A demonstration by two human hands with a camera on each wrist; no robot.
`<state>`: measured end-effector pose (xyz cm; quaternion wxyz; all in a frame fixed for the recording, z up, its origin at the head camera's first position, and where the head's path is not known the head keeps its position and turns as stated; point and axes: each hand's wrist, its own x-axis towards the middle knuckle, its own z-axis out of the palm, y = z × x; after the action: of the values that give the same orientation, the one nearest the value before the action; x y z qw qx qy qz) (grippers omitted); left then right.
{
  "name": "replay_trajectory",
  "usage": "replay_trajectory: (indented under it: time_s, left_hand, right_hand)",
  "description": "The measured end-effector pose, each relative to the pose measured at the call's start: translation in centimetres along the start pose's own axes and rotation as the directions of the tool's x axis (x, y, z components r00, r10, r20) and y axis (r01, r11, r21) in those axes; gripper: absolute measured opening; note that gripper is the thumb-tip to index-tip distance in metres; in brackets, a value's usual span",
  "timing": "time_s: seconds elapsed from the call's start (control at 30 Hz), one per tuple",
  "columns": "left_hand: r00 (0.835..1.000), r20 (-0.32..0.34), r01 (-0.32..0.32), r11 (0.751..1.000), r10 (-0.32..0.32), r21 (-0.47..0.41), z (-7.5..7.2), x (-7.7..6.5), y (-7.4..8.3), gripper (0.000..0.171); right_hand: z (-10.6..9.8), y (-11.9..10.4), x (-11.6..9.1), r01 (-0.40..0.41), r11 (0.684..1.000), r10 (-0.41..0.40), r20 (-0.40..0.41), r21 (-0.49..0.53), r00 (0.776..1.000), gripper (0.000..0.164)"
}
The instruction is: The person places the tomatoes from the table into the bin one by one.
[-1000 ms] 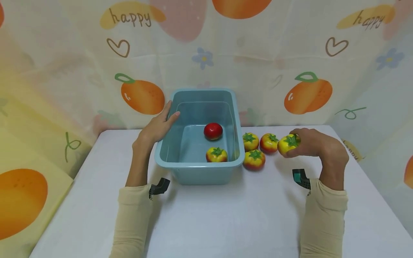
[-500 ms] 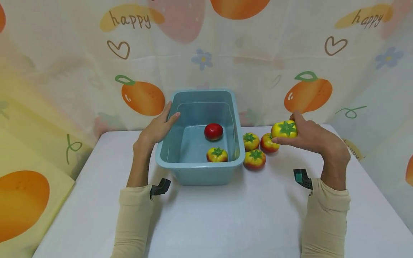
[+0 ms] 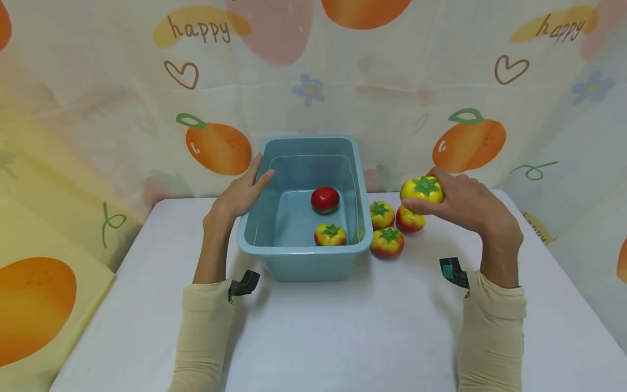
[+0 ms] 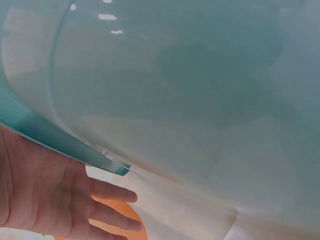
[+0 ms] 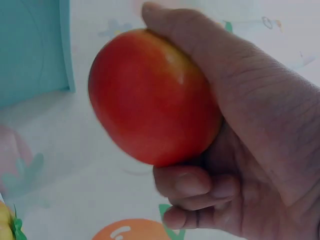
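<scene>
My right hand (image 3: 472,202) grips a yellow-and-red tomato (image 3: 421,188) with a green star-shaped leaf top, held up over the table right of the bin. In the right wrist view its smooth red underside (image 5: 150,100) shows between thumb and curled fingers. My left hand (image 3: 240,193) rests at the left rim of a blue-green plastic bin (image 3: 301,265), thumb over the rim; the left wrist view shows straight fingers (image 4: 112,191) along the outside. Inside the bin lie a shiny red round fruit (image 3: 325,200) and a tomato (image 3: 330,235) with its leaf top up.
Against the bin's right side sit two tomatoes, one behind (image 3: 381,215) and one in front (image 3: 387,243). Another tomato (image 3: 409,219) lies just below the held one in the head view. A printed cloth (image 3: 392,109) hangs behind the white table (image 3: 352,337).
My right hand has raised the tomato and brought it left toward the bin, turning so its leaf top shows more. The left hand and the bin stay where they were.
</scene>
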<state>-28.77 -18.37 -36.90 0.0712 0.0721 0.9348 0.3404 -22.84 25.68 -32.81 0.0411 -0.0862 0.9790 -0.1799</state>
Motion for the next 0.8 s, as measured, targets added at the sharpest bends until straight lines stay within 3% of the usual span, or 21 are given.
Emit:
replay_trajectory:
  time_s: [0.13,0.33,0.57,0.7,0.8]
  left_hand:
    - [1.0,0.004,0.0,1.0,0.0,0.006,0.0,0.0,0.0,0.085]
    - [1.0,0.003,-0.005,1.0,0.005,0.005,0.0,0.0,0.1,0.084]
    - [1.0,0.004,0.0,1.0,0.0,0.004,0.0,0.0,0.2,0.085]
    - [1.0,0.003,-0.001,1.0,0.001,0.001,0.1,0.0,0.1,0.084]
    - [1.0,-0.005,-0.001,1.0,0.001,0.004,0.1,0.0,0.0,0.084]
  right_hand:
    - [0.1,-0.5,0.0,0.013,1.0,-0.013,-0.039,-0.017,0.999,0.072]
    - [0.2,-1.1,-0.1,0.094,0.994,-0.102,-0.132,-0.063,0.986,0.063]
    - [0.7,-2.0,0.3,0.185,0.975,-0.211,-0.265,-0.122,0.941,0.06]
    - [1.0,-2.5,0.4,0.221,0.966,-0.251,-0.302,-0.132,0.92,0.063]
    - [1.4,-3.1,0.6,0.271,0.952,-0.303,-0.335,-0.139,0.892,0.06]
